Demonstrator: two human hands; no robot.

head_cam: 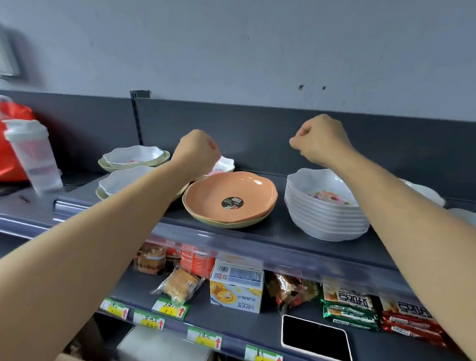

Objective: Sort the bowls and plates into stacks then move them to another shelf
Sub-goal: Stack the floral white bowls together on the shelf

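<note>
Fists: left hand, right hand clenched, empty; left hides floral bowl partly.

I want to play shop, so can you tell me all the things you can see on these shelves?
White bowl stack: one stack, white with flowers, top shelf right.
Orange plate: one, on a cream plate, top shelf middle.
White bowls: several on cream plates, top shelf left.
Shaker bottle: one, clear, far left.
Red bag: one, behind bottle.
Snack packs: many, lower shelf.
Cookie box: one, blue-white, lower shelf.
Phone: one, black, lower shelf.
Left hand, right hand: fists, empty.
</note>
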